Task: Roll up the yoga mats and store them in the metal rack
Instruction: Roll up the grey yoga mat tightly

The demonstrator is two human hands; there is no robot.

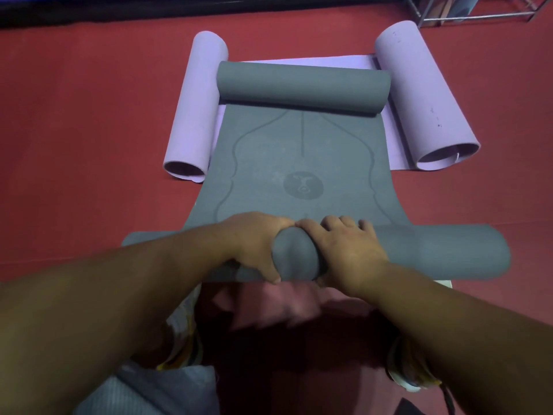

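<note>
A grey yoga mat [302, 163] lies on the red floor, running away from me, with a printed emblem in its middle. Its near end is rolled into a thick roll [434, 253] across the frame, and its far end curls into a second roll [302, 85]. My left hand [254, 244] and my right hand [344, 250] grip the near roll side by side at its centre, fingers curled over the top. Under the grey mat lies a lilac yoga mat [308, 62], its two ends curled into a left roll [194, 106] and a right roll [425, 94].
The metal rack [475, 15] shows its lower bars at the top right corner. Red floor [74, 145] spreads to both sides of the mats. A dark strip runs along the far edge. My legs and shoes are below the near roll.
</note>
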